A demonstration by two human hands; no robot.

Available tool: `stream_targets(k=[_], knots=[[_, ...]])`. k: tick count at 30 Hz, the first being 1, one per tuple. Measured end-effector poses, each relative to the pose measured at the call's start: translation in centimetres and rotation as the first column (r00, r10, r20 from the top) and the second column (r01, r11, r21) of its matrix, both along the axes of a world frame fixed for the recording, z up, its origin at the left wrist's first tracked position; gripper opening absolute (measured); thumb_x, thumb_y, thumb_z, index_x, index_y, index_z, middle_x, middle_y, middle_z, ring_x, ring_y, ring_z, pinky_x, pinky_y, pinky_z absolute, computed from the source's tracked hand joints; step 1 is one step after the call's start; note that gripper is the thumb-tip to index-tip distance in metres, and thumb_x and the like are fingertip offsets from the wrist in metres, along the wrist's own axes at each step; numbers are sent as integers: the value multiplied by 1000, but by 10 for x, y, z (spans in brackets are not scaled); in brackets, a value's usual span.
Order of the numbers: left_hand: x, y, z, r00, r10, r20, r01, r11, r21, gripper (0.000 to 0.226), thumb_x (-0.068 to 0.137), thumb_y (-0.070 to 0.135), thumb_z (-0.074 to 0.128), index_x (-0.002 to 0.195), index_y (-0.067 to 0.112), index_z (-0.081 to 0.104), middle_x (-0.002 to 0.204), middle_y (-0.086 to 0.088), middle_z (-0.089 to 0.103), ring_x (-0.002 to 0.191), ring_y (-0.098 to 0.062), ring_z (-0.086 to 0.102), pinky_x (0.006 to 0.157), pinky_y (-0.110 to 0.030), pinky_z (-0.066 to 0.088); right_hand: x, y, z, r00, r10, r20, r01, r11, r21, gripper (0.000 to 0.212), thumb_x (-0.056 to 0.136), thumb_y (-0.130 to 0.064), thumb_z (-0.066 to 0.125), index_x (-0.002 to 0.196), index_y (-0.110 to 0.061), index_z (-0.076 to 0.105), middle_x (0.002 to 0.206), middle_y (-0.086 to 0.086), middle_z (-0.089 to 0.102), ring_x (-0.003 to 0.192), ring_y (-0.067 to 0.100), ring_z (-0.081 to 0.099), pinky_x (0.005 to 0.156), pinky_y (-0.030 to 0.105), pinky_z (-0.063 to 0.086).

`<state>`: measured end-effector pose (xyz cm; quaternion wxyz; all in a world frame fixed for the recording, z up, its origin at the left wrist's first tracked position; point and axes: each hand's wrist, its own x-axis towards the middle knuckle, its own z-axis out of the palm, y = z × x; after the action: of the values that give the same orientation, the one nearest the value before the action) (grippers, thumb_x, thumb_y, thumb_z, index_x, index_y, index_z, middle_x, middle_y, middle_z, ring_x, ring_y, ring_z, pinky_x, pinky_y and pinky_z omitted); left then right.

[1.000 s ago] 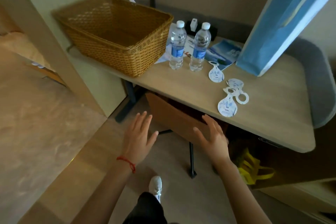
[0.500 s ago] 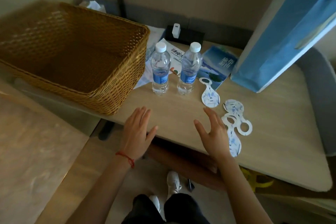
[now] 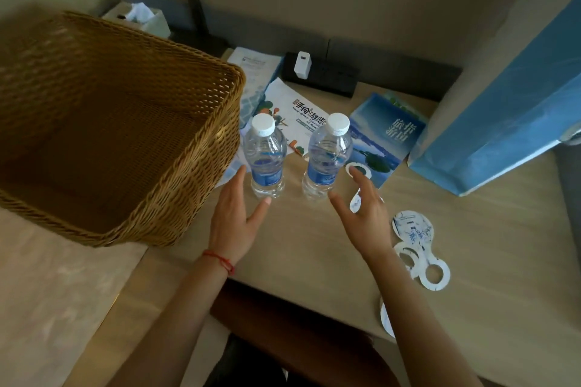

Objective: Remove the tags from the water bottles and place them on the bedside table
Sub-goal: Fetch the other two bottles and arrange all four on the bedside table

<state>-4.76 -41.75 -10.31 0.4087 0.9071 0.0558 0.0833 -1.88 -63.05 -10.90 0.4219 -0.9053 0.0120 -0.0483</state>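
Two clear water bottles with white caps and blue labels stand side by side on the wooden table (image 3: 314,248): the left bottle (image 3: 265,157) and the right bottle (image 3: 328,157). No tag hangs on either neck. My left hand (image 3: 235,217) is open just in front of the left bottle, fingers spread, close to its base. My right hand (image 3: 364,217) is open beside the right bottle, over one white tag (image 3: 356,203). More white ring-shaped tags (image 3: 415,245) lie flat on the table to the right of my right hand.
A large wicker basket (image 3: 176,198) fills the table's left. Brochures (image 3: 292,113) and a blue booklet (image 3: 383,135) lie behind the bottles, by a black socket strip with a white charger (image 3: 302,65). A blue paper bag (image 3: 509,116) stands at right. A tissue box (image 3: 141,17) sits far left.
I have stepped closer to the table. Both hands moved forward from below the table edge to either side of the two bottles.
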Motion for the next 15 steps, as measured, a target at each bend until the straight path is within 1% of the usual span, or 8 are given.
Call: stream_targets(k=[1,3,5,7,9,12,14,15], knots=[[6,1,-3,1000,-6,-4,5,1000,-24,68,83,28,62,140,10,28,143,-11,41,132,-21,37,105,-31,31,5,2,1,1000,-2,-9,2,1000,18,62,82,-49,59,135,-26,38,138,-1,49,123,14,45,93,24,33],[18,3,-6,1000,-7,-7,6,997,-81,69,80,29,65,138,11,32,139,-9,46,127,-20,42,101,-29,35,12,8,3,1000,-8,-7,9,997,73,61,80,-47,62,133,-25,41,133,-5,52,116,9,48,90,23,35],[28,5,-9,1000,-2,7,3,990,-138,66,77,29,68,133,14,38,134,-5,50,122,-13,45,95,-17,35,18,13,6,1000,-10,-10,12,991,135,59,78,-44,66,130,-27,43,123,-17,51,108,1,48,88,22,37],[36,6,-11,1000,2,22,3,980,-198,62,75,29,71,129,15,43,129,-1,54,114,-1,46,87,-1,33,24,16,7,999,4,-34,3,980,198,55,77,-41,69,125,-33,43,114,-30,49,101,-7,49,88,20,38],[42,7,-14,999,7,43,4,969,-248,61,72,26,74,126,13,47,122,1,56,106,9,43,82,5,31,30,19,7,998,1,-68,16,969,247,53,74,-39,71,119,-37,43,105,-36,49,99,-9,51,89,20,40],[52,7,-17,997,5,71,17,953,-304,64,69,22,77,125,12,48,119,2,57,106,7,48,83,4,33,36,24,2,995,-16,-95,44,954,297,58,72,-34,75,122,-29,46,108,-28,53,107,7,53,93,31,45],[59,7,-19,997,-3,83,29,946,-324,64,67,22,78,124,11,49,119,0,58,107,-2,53,85,0,37,40,26,-1,995,-16,-99,47,948,316,59,71,-32,77,122,-27,47,110,-20,56,108,9,55,91,29,46],[61,7,-20,997,-5,83,32,942,-333,64,67,22,79,122,10,50,119,-1,60,107,-7,55,86,-2,39,42,27,-3,994,-18,-108,53,944,325,58,70,-31,77,120,-29,48,108,-23,57,106,6,56,88,25,46]])
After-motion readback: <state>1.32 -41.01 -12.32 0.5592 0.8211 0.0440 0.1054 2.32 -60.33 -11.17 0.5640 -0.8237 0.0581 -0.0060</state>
